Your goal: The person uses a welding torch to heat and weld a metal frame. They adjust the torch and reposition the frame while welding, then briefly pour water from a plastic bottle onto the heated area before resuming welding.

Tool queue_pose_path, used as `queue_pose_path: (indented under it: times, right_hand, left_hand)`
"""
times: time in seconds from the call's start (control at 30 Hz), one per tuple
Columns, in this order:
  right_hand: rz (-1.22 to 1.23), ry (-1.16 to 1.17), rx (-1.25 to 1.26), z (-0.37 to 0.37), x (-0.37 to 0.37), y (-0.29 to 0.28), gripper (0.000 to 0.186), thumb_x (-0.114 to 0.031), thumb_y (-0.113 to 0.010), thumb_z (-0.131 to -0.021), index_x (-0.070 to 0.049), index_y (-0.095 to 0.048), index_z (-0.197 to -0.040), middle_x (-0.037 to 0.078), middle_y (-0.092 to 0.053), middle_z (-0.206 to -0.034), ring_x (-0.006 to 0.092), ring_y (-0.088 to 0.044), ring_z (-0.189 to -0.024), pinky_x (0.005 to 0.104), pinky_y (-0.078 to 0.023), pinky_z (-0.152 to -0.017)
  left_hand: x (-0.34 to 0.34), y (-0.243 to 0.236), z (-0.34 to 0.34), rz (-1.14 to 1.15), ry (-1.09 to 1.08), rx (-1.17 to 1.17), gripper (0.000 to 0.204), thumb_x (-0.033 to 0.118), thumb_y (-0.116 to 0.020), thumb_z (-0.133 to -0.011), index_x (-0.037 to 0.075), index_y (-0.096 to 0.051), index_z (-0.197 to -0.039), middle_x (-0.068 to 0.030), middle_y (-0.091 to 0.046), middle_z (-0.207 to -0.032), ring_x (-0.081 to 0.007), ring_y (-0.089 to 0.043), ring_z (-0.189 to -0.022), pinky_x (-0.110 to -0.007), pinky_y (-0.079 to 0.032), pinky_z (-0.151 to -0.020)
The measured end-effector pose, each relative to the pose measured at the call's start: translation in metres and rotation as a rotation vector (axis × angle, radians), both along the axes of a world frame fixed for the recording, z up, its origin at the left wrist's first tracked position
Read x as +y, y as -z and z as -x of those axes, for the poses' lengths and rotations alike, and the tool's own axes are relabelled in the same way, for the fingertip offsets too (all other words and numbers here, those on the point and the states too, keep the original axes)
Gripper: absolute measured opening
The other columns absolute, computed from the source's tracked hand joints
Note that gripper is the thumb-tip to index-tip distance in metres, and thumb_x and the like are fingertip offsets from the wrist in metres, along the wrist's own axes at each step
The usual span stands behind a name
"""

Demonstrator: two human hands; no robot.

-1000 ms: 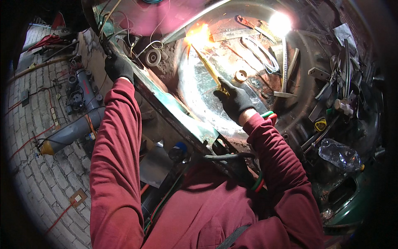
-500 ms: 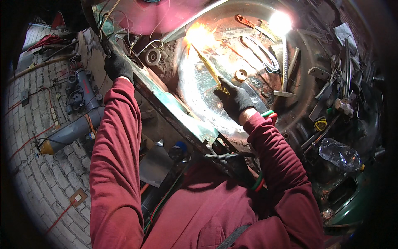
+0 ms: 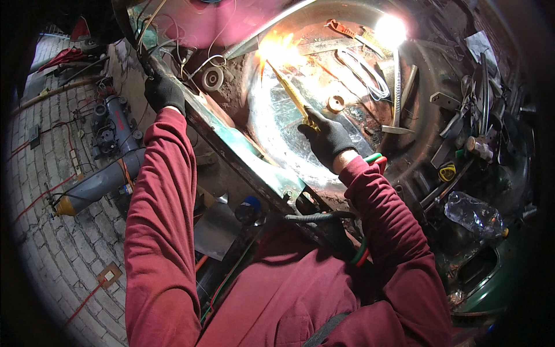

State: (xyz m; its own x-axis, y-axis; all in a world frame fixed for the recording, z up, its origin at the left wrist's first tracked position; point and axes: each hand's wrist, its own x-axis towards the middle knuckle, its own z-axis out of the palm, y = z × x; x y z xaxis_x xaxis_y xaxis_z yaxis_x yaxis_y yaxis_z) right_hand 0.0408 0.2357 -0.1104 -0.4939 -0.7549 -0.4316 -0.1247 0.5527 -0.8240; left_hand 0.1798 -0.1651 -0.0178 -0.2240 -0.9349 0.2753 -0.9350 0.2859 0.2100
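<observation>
My left hand (image 3: 165,91), in a black glove, is closed on the painted metal edge (image 3: 224,141) of a vehicle body. My gloved right hand (image 3: 326,139) is wrapped round a yellow torch (image 3: 292,89), with green and red hoses (image 3: 376,161) below it. An orange flame with sparks (image 3: 277,51) flares at the torch's tip over a round metal well (image 3: 263,144). In the well lie a coiled white cord (image 3: 361,74), a brass-coloured ring (image 3: 336,103), an orange-handled tool (image 3: 341,30) and a long hammer-like tool (image 3: 397,110). A glaring light (image 3: 391,29) sits at the well's upper right.
Loose metal tools (image 3: 480,110), a tape measure (image 3: 446,172) and a plastic bottle (image 3: 473,215) crowd the right. Left, grey cylinders (image 3: 101,179) and a compressor (image 3: 107,139) stand on brick paving (image 3: 58,260). Wires (image 3: 173,40) hang at the top.
</observation>
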Motion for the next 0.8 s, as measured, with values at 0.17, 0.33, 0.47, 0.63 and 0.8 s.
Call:
queue_pose_path:
  times: [0.17,0.33,0.47,0.63,0.8]
  right_hand:
    - [0.002,0.003,-0.014,0.0,0.001,0.0,0.056,-0.042,-0.067,-0.102,-0.018,-0.057,-0.151,0.027,-0.074,-0.11,0.0473,-0.072,-0.102,0.0538,-0.055,-0.086]
    - [-0.004,0.003,-0.035,0.0,0.001,-0.001,0.054,-0.041,-0.067,-0.102,-0.017,-0.058,-0.15,0.027,-0.074,-0.11,0.0468,-0.072,-0.102,0.0534,-0.056,-0.086]
    - [0.011,0.016,-0.025,-0.001,0.001,0.002,0.053,-0.041,-0.067,-0.102,-0.018,-0.059,-0.148,0.026,-0.074,-0.108,0.0468,-0.072,-0.101,0.0537,-0.055,-0.085]
    - [-0.001,-0.008,-0.003,-0.001,0.001,0.003,0.054,-0.042,-0.066,-0.102,-0.018,-0.057,-0.149,0.026,-0.074,-0.106,0.0473,-0.072,-0.1,0.0544,-0.055,-0.084]
    - [-0.002,-0.017,0.01,-0.001,0.001,0.003,0.055,-0.042,-0.066,-0.102,-0.017,-0.056,-0.15,0.027,-0.074,-0.107,0.0475,-0.071,-0.1,0.0543,-0.055,-0.085]
  left_hand:
    - [0.008,-0.006,0.008,-0.034,-0.029,0.015,0.054,0.042,-0.047,-0.109,-0.008,-0.068,-0.113,-0.0325,-0.072,-0.112,-0.0491,-0.071,-0.104,-0.049,-0.057,-0.092]
    - [-0.007,0.006,-0.007,0.116,0.07,-0.33,0.035,0.027,-0.054,-0.107,-0.005,-0.067,-0.117,-0.0287,-0.072,-0.111,-0.0432,-0.074,-0.101,-0.046,-0.06,-0.088]
    - [-0.012,0.009,-0.011,0.261,0.178,-0.543,0.029,0.021,-0.057,-0.105,-0.003,-0.068,-0.117,-0.0273,-0.072,-0.109,-0.0411,-0.074,-0.099,-0.046,-0.061,-0.085]
    - [-0.01,0.006,-0.007,0.152,0.092,-0.363,0.028,0.021,-0.056,-0.105,-0.002,-0.069,-0.116,-0.0272,-0.073,-0.11,-0.0417,-0.075,-0.098,-0.046,-0.061,-0.085]
    - [0.001,0.0,0.001,0.07,0.046,-0.199,0.039,0.029,-0.051,-0.108,-0.004,-0.07,-0.113,-0.03,-0.072,-0.111,-0.0452,-0.073,-0.101,-0.048,-0.06,-0.087]
